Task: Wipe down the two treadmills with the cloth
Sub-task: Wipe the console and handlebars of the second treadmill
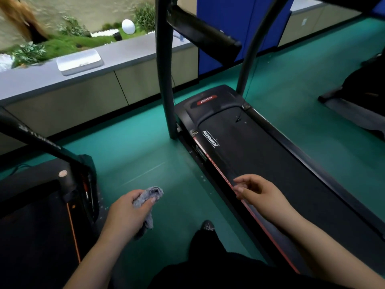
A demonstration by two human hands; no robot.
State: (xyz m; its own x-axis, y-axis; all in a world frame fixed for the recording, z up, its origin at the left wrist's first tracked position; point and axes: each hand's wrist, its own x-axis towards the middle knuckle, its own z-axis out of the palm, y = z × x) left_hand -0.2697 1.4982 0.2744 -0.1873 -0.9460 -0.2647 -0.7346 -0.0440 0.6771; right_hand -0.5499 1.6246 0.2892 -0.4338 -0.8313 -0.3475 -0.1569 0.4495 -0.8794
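A black treadmill with a red side stripe runs from the middle to the lower right. A second black treadmill with an orange stripe sits at the lower left. My left hand hovers over the green floor between them, clutching a crumpled grey cloth. My right hand hangs just above the left side rail of the right-hand treadmill, fingers loosely curled and apart, holding nothing.
Grey uprights of the right treadmill rise ahead. A long counter with a white basin lines the window wall at the back. A blue panel stands behind. Other gym equipment sits at right. My dark shoe rests on the floor.
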